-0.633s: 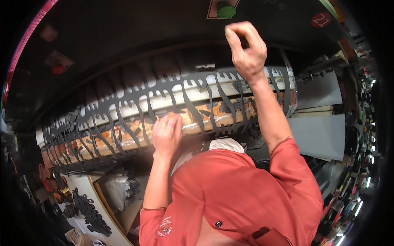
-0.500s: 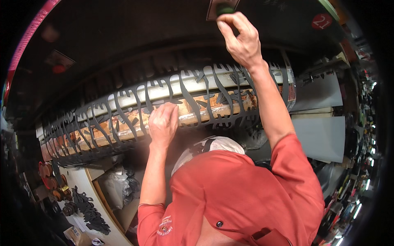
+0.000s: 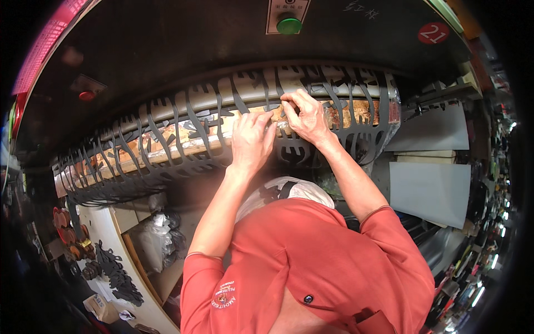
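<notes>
A black cut-out sheet [image 3: 192,161] with long curved slots and thin ribs lies across the worn brown board [image 3: 364,111] of the bench and hangs over its front edge. My left hand [image 3: 251,139] rests at the middle of the sheet, fingers bent and drawn together. Just right of it, my right hand [image 3: 308,117] has its thumb and fingertips pinched low over the board. Whatever lies between the fingertips of either hand is too small or hidden to make out. Small loose dark pieces [image 3: 194,127] are scattered on the board under the ribs.
A dark machine panel rises beyond the board, with a green button [image 3: 289,25] and a red button [image 3: 87,96]. Pale grey sheets [image 3: 429,192] are stacked at right. Black cut pieces [image 3: 118,275] lie on a side table at left, near plastic bags [image 3: 158,236].
My right hand has come down from the green button to the board beside my left hand. My left hand has moved right and slightly up along the sheet.
</notes>
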{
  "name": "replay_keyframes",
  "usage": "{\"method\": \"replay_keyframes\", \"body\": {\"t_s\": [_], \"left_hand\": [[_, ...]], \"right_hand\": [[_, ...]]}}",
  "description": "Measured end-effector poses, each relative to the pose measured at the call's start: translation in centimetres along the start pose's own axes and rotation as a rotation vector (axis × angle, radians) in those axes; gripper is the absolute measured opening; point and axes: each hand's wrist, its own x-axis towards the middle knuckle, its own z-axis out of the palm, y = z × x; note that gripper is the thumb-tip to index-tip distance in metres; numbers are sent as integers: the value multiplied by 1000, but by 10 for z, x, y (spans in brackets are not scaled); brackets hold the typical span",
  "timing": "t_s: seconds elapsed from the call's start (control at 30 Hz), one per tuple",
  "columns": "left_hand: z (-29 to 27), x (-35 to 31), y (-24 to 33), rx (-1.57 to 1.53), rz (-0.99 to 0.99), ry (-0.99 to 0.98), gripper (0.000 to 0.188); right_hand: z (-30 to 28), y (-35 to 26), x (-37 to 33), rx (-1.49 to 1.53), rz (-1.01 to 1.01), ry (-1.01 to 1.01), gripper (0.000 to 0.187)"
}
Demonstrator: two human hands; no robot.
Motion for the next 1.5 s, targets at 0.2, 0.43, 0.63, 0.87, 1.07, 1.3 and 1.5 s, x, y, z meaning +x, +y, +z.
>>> {"method": "replay_keyframes", "body": {"t_s": [0.2, 0.43, 0.63, 0.87, 1.07, 1.3, 1.5], "left_hand": [[19, -11, 11, 127, -57, 53, 15], [17, -8, 21, 289, -79, -15, 9], [12, -4, 21, 220, -105, -67, 8], [-3, 6, 14, 142, -83, -201, 8], [-39, 39, -14, -200, -125, -487, 13], [-13, 126, -92, -148, -136, 9, 49], [6, 116, -99, 130, -61, -94, 52]], "right_hand": [[1, 0, -2, -40, -65, 19, 14], [-3, 0, 0, -47, -5, -61, 18], [-8, 2, 0, -50, 53, -129, 18], [-34, -10, 17, 49, 253, -290, 14], [-23, 2, 109, -66, -115, -76, 42], [56, 20, 161, -129, -216, -157, 61], [37, 24, 161, 188, 26, -168, 56]]}}
